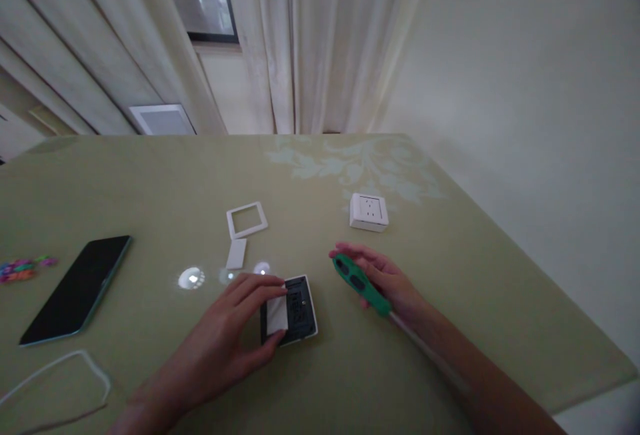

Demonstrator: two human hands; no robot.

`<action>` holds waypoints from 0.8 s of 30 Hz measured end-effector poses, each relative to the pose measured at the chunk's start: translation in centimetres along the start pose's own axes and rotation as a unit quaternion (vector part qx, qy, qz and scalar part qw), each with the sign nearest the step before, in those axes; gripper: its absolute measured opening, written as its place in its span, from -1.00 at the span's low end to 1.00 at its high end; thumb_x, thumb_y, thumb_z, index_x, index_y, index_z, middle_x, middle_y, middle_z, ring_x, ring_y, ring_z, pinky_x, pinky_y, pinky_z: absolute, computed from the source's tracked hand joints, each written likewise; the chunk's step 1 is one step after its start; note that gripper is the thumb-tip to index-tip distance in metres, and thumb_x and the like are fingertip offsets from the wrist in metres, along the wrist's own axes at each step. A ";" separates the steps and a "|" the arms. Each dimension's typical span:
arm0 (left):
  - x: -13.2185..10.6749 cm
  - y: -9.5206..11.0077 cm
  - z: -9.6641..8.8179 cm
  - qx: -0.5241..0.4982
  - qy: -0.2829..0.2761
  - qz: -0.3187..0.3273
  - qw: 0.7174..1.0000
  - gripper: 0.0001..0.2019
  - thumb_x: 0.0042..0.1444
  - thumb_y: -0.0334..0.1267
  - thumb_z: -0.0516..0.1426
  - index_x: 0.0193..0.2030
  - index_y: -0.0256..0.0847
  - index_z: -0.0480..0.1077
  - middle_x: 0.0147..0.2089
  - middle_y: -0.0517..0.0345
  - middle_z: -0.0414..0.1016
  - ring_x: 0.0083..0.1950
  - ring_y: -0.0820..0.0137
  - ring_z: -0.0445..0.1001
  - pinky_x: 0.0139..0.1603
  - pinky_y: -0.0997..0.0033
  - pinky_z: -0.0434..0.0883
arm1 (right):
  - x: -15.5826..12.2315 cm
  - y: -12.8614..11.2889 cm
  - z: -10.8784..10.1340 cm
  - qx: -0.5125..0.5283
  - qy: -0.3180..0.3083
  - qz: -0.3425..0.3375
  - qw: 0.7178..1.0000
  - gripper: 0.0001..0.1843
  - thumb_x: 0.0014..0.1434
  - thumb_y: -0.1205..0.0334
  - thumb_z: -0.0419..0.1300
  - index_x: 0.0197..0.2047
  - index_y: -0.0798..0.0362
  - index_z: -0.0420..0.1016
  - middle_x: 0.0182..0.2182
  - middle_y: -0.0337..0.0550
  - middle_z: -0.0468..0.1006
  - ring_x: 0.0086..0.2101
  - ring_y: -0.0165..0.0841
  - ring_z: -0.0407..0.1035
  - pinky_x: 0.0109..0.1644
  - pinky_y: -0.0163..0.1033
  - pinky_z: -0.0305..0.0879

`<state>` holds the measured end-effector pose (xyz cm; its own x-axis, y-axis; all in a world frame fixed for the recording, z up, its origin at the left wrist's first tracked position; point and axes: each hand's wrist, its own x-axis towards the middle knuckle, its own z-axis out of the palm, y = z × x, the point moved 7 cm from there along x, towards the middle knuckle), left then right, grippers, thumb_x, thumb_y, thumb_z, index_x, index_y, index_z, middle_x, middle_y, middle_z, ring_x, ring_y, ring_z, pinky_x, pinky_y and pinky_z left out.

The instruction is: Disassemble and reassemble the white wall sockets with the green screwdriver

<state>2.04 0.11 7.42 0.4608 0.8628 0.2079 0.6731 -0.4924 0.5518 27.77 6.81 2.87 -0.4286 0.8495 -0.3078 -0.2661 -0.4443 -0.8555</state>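
In front of me on the table lies a wall switch (303, 305) with a black inner face and a white rim. My left hand (233, 328) spans it, with thumb and fingertips on a white rectangular switch button (277, 315) at its left side. Whether the button is seated or just resting there, I cannot tell. A green-handled screwdriver (361, 285) is in my right hand (387, 281), its shaft pointing back along my forearm. Beyond the left hand are a loose white frame (263, 216) and a small white plate (237, 253).
A white wall socket on its box (369, 212) stands beyond my right hand. To the left are a black-screened tablet or phone (77, 288), small colourful items (23, 269) and a white cable (95, 367). Curtains and a wall border the table (165, 175).
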 end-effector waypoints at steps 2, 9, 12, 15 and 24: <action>-0.1 0.0 0.4 0.007 -0.001 0.010 1.000 -0.52 0.36 -0.19 0.28 0.37 0.10 0.34 0.31 0.06 0.54 0.31 0.13 0.54 0.30 0.06 0.53 | 0.0 -0.1 0.0 -0.005 -0.008 -0.013 1.000 -0.49 0.21 -0.05 0.52 0.17 -0.06 0.68 -0.05 -0.08 0.72 -0.61 -0.65 0.31 -0.68 -0.54 0.11; -0.3 -0.2 -0.3 0.020 -0.002 0.023 1.000 -0.56 0.35 -0.14 0.32 0.31 0.09 0.40 0.28 0.03 0.57 0.25 0.11 0.58 0.23 0.04 0.56 | 0.1 1.5 0.7 -0.030 -0.052 0.041 0.997 -0.52 0.37 -0.13 0.36 0.17 0.03 0.64 -0.39 -0.14 0.73 -0.61 -0.51 0.48 -0.60 -0.51 0.21; -0.3 -0.1 -0.4 0.017 -0.004 0.029 0.999 -0.58 0.33 -0.13 0.34 0.29 0.09 0.43 0.26 0.05 0.58 0.22 0.13 0.59 0.19 0.07 0.58 | 0.0 1.8 0.8 -0.040 -0.050 0.057 0.996 -0.43 0.39 -0.15 0.31 0.32 -0.02 0.52 -0.30 -0.14 0.76 -0.62 -0.50 0.49 -0.62 -0.48 0.26; -0.3 -0.1 -0.3 0.008 -0.007 0.028 1.000 -0.59 0.32 -0.15 0.35 0.26 0.09 0.45 0.24 0.07 0.59 0.21 0.15 0.60 0.17 0.11 0.59 | -0.1 1.6 1.0 -0.100 -0.043 0.040 0.993 -0.43 0.41 -0.13 0.28 0.34 -0.01 0.47 -0.30 -0.16 0.75 -0.64 -0.49 0.48 -0.64 -0.46 0.27; -0.8 0.0 0.2 0.003 -0.029 0.041 0.999 -0.57 0.32 -0.15 0.35 0.28 0.07 0.42 0.26 0.05 0.57 0.23 0.16 0.58 0.18 0.12 0.60 | -0.3 -3.9 -1.8 -0.518 0.114 -0.232 0.815 -0.56 0.50 0.02 0.12 0.27 0.06 0.55 -0.06 0.07 0.74 -0.17 -0.19 0.66 -0.09 -0.05 0.64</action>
<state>1.74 -0.59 7.11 0.5471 0.8119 0.2037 0.6353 -0.5612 0.5305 30.49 8.81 5.60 -0.2862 0.9409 0.1811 0.5687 0.3189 -0.7582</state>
